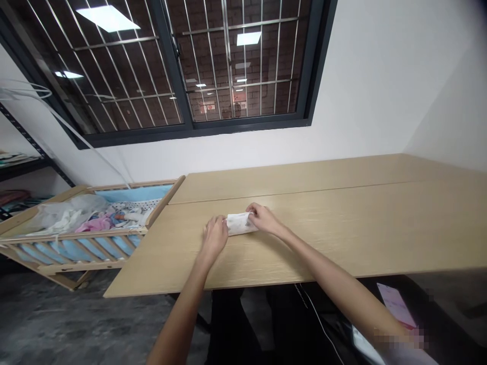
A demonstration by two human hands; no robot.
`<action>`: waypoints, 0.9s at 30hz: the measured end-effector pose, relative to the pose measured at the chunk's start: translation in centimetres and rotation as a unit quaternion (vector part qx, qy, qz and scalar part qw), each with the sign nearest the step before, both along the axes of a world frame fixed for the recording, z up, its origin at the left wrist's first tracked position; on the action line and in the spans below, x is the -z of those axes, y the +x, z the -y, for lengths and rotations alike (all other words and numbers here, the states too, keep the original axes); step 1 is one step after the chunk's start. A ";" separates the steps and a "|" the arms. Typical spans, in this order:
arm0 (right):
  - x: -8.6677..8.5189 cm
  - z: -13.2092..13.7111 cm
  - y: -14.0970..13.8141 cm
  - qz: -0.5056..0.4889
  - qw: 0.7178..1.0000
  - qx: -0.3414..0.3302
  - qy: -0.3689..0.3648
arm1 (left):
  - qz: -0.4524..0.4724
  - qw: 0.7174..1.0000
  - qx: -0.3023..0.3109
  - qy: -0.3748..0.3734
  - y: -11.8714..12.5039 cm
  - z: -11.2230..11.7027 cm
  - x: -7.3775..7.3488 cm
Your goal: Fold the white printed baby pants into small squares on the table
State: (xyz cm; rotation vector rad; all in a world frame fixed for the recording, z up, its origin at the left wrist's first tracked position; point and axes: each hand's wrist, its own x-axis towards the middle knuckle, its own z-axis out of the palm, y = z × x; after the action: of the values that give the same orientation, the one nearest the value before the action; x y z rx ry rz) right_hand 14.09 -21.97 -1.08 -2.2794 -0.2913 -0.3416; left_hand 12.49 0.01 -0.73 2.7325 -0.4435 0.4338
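Observation:
A small white rectangle of what looks like folded cloth, with faint grey marks, lies on the wooden table. At its left end is my left hand, its fingers curled and closed on the edge. My right hand pinches the upper right corner between thumb and fingers. The fingertips partly cover both ends of the cloth, and I cannot make out its exact kind.
A wooden cot with blue lining, holding clothes and a clear plastic bag, stands left of the table. Behind the table are a white wall and a barred window. A pink-and-white packet and a white cable are below the front edge.

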 end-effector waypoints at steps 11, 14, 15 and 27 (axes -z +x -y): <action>5.3 -0.9 4.6 0.047 0.991 0.102 -0.075 | -0.014 1.000 -0.027 0.002 6.6 3.5 3.9; 5.5 -1.5 3.8 0.094 0.982 0.012 -0.162 | -0.018 0.998 0.064 0.011 5.3 3.9 4.5; 5.6 -1.8 3.5 0.093 0.976 -0.025 -0.194 | -0.034 0.995 0.092 0.018 5.0 4.1 4.7; 7.3 6.1 2.2 -0.087 0.985 0.001 -0.151 | -0.057 0.991 0.103 0.065 3.7 -0.7 5.9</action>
State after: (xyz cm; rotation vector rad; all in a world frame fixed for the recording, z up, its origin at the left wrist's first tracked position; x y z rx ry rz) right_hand 16.25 -28.05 -8.40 -2.5884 -0.2649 -0.1019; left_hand 16.19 0.70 -6.63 2.7782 -0.7373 0.2005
